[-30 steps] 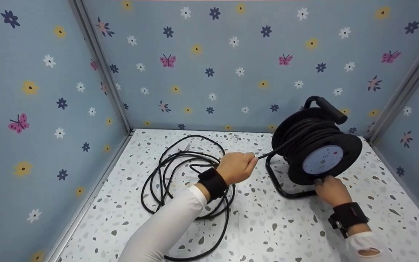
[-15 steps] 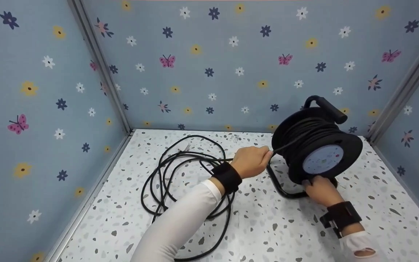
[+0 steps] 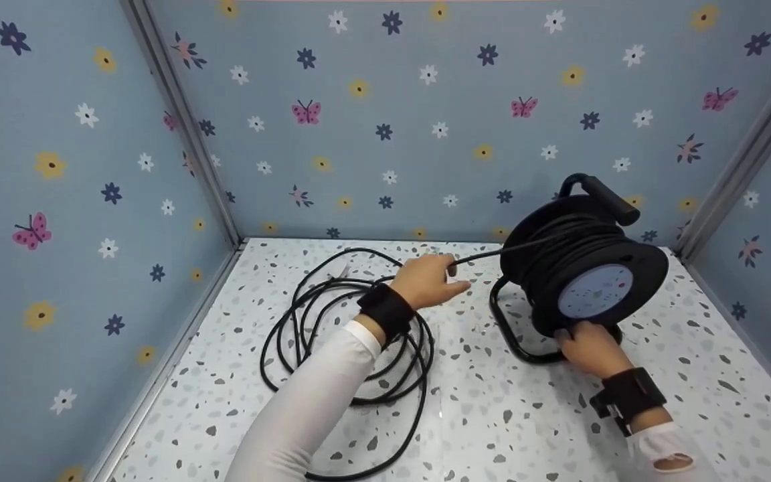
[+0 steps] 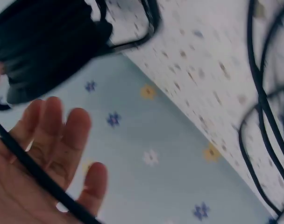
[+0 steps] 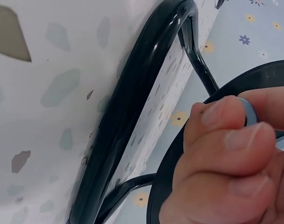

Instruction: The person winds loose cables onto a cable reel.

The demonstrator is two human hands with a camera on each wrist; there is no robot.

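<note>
Loose cable coils (image 3: 345, 335) lie on the table (image 3: 492, 415), left of the reel (image 3: 583, 268).

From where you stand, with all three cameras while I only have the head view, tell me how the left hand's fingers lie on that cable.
Observer: In the left wrist view the fingers are straight and spread; the cable runs across the open palm, not gripped.
Operator: Now report the right hand; the reel hides its fingertips from me.
Observer: The right wrist view shows the right hand with fingers curled round the black rim of the reel.
Operator: Check what lies under that hand.
Observer: The reel's black tube stand rests on the speckled table, beside the fingers, apart from them.
</note>
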